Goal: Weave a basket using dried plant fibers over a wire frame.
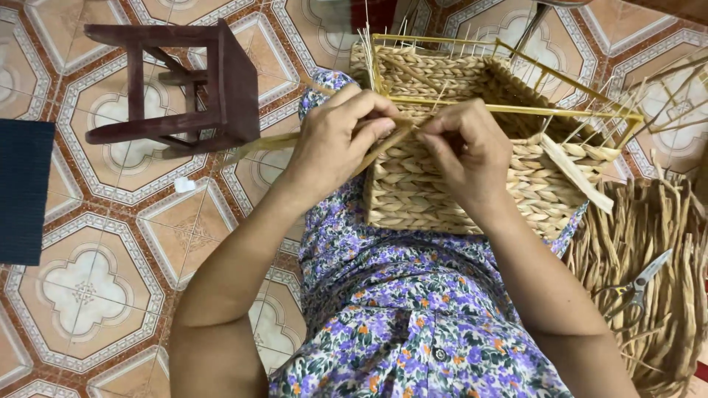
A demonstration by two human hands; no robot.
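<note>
On the lap, against the floral dress, rests a half-woven basket on a yellow wire frame. The left hand and right hand each have the grip pinched on a flat straw strand at its near rim. Scissors lie on the bundled straw at right; farther left stands a dark wooden stool.
</note>
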